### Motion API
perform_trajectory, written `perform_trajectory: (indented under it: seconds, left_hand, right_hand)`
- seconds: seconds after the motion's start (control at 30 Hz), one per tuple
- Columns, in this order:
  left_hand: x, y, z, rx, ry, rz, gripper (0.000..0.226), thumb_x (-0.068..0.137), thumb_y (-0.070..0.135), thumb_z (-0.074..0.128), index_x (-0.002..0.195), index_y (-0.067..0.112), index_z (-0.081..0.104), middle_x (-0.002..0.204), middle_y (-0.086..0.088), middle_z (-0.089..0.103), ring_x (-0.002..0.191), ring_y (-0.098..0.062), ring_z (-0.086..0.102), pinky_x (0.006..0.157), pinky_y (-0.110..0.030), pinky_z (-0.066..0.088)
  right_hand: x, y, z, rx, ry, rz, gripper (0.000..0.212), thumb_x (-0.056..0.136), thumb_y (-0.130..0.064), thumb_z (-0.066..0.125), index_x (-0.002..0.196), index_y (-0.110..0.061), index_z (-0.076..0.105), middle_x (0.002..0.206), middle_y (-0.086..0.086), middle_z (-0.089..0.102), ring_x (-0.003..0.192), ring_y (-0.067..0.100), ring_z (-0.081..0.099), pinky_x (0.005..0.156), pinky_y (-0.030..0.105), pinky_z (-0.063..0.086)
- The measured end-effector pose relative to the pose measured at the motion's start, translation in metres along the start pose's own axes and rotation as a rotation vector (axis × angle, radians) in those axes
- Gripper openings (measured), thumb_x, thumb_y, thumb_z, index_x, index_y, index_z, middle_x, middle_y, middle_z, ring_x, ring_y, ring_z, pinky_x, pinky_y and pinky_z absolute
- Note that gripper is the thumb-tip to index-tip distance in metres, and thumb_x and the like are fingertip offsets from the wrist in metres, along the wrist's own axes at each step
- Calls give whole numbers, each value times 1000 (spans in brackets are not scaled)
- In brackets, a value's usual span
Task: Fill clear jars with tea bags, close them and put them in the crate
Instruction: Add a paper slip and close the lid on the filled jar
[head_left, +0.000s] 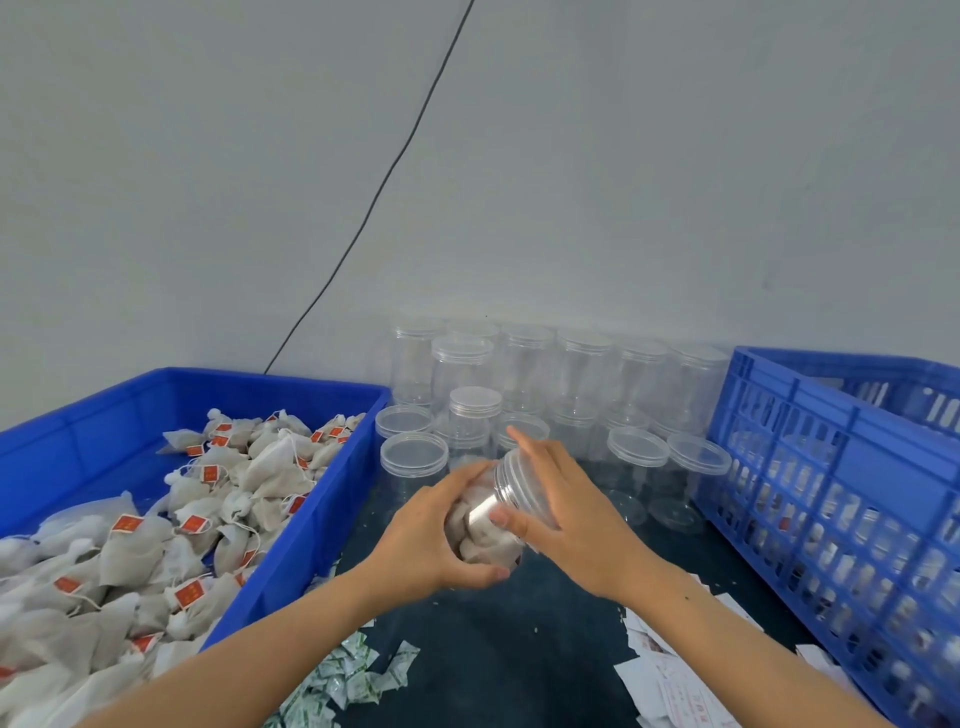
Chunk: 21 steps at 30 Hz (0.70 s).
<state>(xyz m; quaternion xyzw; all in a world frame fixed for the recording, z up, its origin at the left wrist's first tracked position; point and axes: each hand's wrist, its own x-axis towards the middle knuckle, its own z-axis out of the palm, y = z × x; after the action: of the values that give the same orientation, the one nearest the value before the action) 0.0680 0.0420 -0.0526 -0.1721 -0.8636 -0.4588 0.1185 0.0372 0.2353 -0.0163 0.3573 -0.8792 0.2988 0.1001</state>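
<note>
Left hand (431, 535) wraps the body of the filled jar (488, 519), fingers curled round it, thumb under the base end. I hold the jar tilted, mouth pointing up and away, above the dark table (519, 649). Right hand (566, 514) sits over the lid (519, 483), fingers curled round its rim, forefinger reaching past the far edge. I judge this as screwing the lid shut; whether the threads have caught, I cannot tell.

Risks from here:
- Lid cross-threads because the jar is tilted; it would then pop off in the crate (831, 493).
- A tea bag string or tag trapped under the rim would stop it sealing.
- Smooth plastic could slip in my left grip while the right twists.

Room: just beyond my right fingertips stand the empty jars (571, 374), packed close; a forward lurch would knock them over. To the left of my left knuckles runs the wall of the blue bin (332, 499) of tea bags (156, 561). The crate wall rises to the right of my right wrist, with open table between. Paper slips (670, 675) and sachets (343, 680) lie nearer me.
</note>
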Motion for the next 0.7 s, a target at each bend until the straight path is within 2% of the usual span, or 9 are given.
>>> perform_trajectory:
  seconds: [0.1,0.2,0.27,0.33,0.4,0.47,0.53,0.6,0.7]
  left_hand:
    - [-2,1,-1,-85,-16,-25,90,57,36,87,134,47,41,122,16,62,112,-9,62,97,-36,52]
    - [0,5,-4,-318,90,-86,92,55,34,93,133,38,45,130,9,55,115,-12,61,95,-34,54]
    - [1,8,-6,-505,139,-200,92,58,45,90,135,35,42,136,2,52,117,-17,59,95,-37,54]
    - [1,8,-5,-732,17,-307,88,66,61,77,139,27,40,135,-6,57,118,-23,61,96,-42,53]
    - [0,10,-2,-900,-104,-394,78,76,64,57,139,19,46,130,-12,63,118,-26,62,96,-44,52]
    - [0,11,-2,-936,-112,-431,76,78,66,56,134,15,53,123,-15,66,109,-27,66,84,-36,56]
    - [1,10,-4,-924,-100,-465,76,79,69,57,128,12,59,111,-16,70,91,-23,68,68,-27,55]
    - [1,9,-7,-918,-116,-509,76,76,69,52,123,11,62,98,-15,69,76,-20,65,59,-24,52]
    - [3,5,-9,-871,-122,-565,80,72,76,45,110,9,66,78,-13,63,59,-18,58,51,-26,49]
  right_hand:
    - [4,-4,4,68,24,31,80,79,-73,48,146,-45,15,139,-19,29,126,-2,34,103,23,33]
    - [5,-4,3,287,189,78,69,82,-61,55,143,-39,29,134,-17,37,122,-14,33,96,11,29]
    - [5,-6,5,397,307,104,66,82,-61,57,140,-41,33,132,-25,37,121,-22,30,91,3,28]
    - [5,-10,9,428,387,111,67,80,-60,56,140,-43,32,127,-36,33,118,-25,29,87,-1,29]
    - [5,-14,11,428,403,109,70,79,-63,53,142,-46,28,125,-42,29,118,-27,27,87,1,30]
    - [6,-15,10,391,382,96,75,79,-72,46,145,-47,21,125,-45,24,118,-30,22,87,6,29]
    - [7,-15,8,287,358,58,84,77,-83,31,149,-42,17,127,-33,31,121,-21,26,89,7,28]
    - [7,-15,7,131,337,-10,89,77,-87,16,150,-36,16,124,-16,37,122,-3,34,94,9,29]
    - [8,-14,2,10,322,-163,72,90,-73,19,151,-33,16,121,-14,37,118,6,39,101,14,29]
